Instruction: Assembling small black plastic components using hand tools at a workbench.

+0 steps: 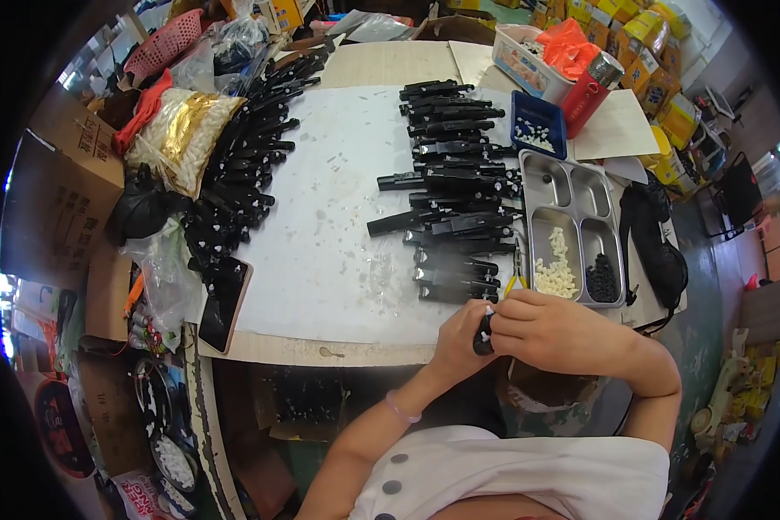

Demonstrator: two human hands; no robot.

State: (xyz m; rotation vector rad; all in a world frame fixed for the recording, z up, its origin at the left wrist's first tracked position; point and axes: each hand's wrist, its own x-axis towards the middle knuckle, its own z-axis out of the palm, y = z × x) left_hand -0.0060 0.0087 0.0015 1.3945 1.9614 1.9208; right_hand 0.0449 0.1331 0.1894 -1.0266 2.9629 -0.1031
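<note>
Head view: left hand [461, 336] and right hand [548, 334] clamp a black part [483, 340]; metal tray [591, 187] (four compartments) at their one o'clock.

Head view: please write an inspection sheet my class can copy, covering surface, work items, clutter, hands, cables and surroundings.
Surface: pale table under a white sheet, marked with spots and scraps.
Work items: black parts in a row right of centre, more along the left; metal tray with white pieces and black pieces in its near compartments; pliers beside it.
Clutter: phone at the near-left edge; red flask at the far right.
Hands: left hand and right hand together hold one black part, partly hidden.
Cables: nothing clearly seen.
Surroundings: yellow boxes stacked at far right.
</note>
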